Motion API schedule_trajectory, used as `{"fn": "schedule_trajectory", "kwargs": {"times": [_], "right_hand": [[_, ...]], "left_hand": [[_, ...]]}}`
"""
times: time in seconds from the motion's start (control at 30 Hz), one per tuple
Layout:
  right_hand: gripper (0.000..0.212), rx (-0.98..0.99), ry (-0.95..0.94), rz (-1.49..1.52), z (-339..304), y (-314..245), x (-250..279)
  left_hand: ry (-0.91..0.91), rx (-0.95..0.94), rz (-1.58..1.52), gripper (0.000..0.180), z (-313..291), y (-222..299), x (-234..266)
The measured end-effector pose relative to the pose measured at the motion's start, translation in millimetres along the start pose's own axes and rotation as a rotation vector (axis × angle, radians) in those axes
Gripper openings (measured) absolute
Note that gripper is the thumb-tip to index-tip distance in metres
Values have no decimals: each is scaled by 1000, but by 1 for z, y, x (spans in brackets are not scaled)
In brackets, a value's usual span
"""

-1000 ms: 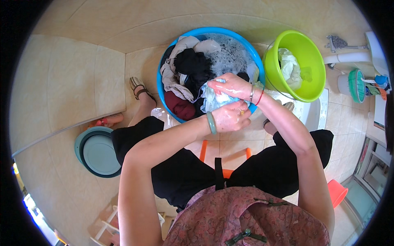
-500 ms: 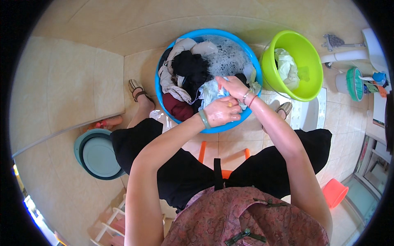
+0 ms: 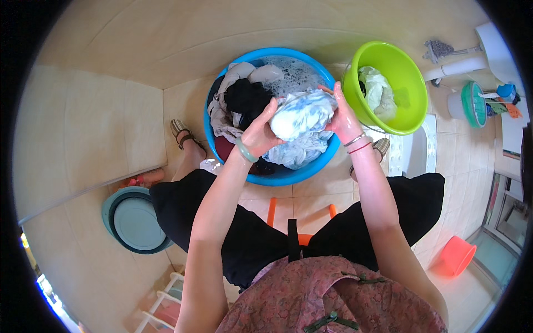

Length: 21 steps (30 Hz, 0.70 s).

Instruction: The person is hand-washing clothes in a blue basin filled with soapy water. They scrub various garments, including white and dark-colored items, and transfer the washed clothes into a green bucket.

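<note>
A bunched, wet white and light-blue garment (image 3: 302, 115) is held up between my two hands over the near right part of a blue basin (image 3: 295, 178). My left hand (image 3: 261, 131) grips its left side, with the thumb up along it. On the opposite side my right hand (image 3: 343, 119) clasps it, fingertips partly hidden. More of the pale wet fabric (image 3: 300, 152) hangs or lies below, in the basin. Beside it are black cloth (image 3: 247, 99), beige clothing (image 3: 222, 119) and a dark red piece (image 3: 224, 147). Foamy water (image 3: 294, 71) shows at the back.
A lime-green bucket (image 3: 409, 100) with whitish cloth (image 3: 378, 91) inside stands right of the basin. Grey-green basins (image 3: 133, 215) lie at the left by the wall. A squat toilet (image 3: 417, 147), a coral-red bucket (image 3: 456, 256) and a green-lined bin (image 3: 472, 105) are at the right.
Both hands have risen from the laundry and moved apart, from working close together to holding the bunched garment between them. The head view has shifted slightly.
</note>
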State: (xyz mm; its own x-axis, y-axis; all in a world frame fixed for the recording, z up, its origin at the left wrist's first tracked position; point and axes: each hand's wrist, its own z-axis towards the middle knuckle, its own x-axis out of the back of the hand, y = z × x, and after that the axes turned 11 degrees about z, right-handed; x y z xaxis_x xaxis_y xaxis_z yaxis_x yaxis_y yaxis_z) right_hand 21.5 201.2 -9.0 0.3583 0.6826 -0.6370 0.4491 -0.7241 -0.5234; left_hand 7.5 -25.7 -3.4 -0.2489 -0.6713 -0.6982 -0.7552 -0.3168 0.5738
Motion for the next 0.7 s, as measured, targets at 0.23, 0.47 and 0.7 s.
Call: {"fn": "schedule_trajectory", "kwargs": {"times": [0.23,0.47,0.7], "right_hand": [[41,309,30,-303,-11,-10,19],[33,362,46,407,-13,-51,90],[36,237,33,635,-11,-56,115]], "left_hand": [[249,-6,27,50,39,13,-23],[77,-211,208,56,84,20,-127],[160,-210,587,62,148,-13,-157]]}}
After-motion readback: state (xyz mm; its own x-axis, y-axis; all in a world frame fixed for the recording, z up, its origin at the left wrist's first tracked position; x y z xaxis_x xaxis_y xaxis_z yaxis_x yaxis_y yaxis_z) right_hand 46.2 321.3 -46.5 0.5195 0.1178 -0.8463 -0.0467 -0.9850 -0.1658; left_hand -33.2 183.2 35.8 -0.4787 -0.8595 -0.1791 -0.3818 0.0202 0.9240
